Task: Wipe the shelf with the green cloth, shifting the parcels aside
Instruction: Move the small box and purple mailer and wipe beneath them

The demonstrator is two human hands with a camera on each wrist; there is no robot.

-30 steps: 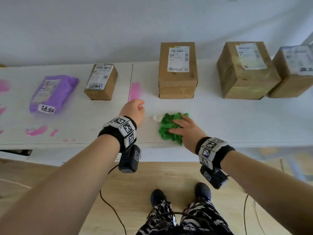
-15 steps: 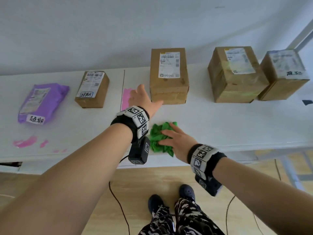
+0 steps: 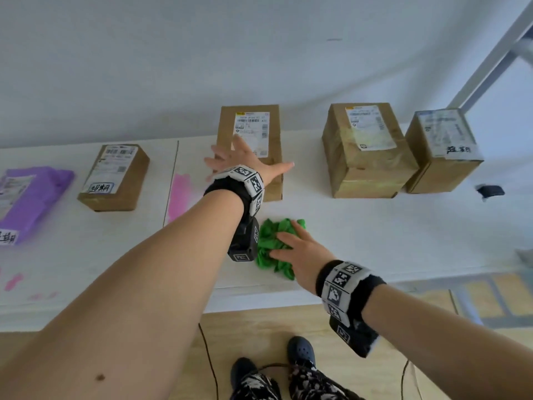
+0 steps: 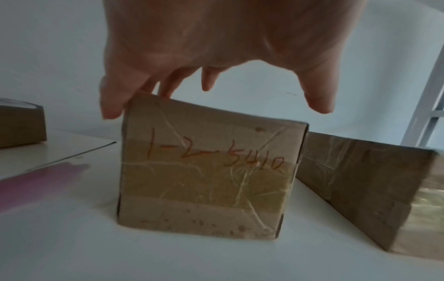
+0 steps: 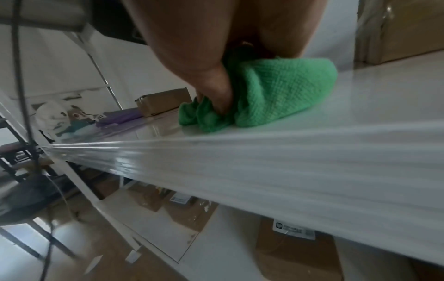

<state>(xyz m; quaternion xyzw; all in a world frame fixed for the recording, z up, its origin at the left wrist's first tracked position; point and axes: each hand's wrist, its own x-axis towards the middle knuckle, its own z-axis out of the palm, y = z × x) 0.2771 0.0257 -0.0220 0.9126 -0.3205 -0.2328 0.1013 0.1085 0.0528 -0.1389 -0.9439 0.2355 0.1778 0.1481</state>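
A crumpled green cloth (image 3: 272, 230) (image 5: 286, 91) lies on the white shelf (image 3: 360, 226) near its front edge. My right hand (image 3: 291, 245) rests on the cloth with fingers laid flat, and its thumb (image 5: 216, 89) presses into the folds. My left hand (image 3: 245, 157) (image 4: 216, 89) is spread open over the middle cardboard parcel (image 3: 251, 128) (image 4: 204, 175), which has "1-2-5410" written on its front. Fingertips touch the parcel's top left edge; the thumb hovers above its right side. A pink stain (image 3: 180, 197) (image 4: 36, 182) marks the shelf just left of this parcel.
A small cardboard parcel (image 3: 115, 177) and a purple bag parcel (image 3: 31, 194) lie to the left. Two larger cardboard parcels (image 3: 366, 148) (image 3: 444, 148) stand to the right, with a small black object (image 3: 490, 190) beyond. More pink smears (image 3: 13, 281) sit at the far left front.
My left hand has gone from a loose fist beside the pink stain forward to the middle parcel, its fingers now spread over the top. The right hand has stayed on the cloth.
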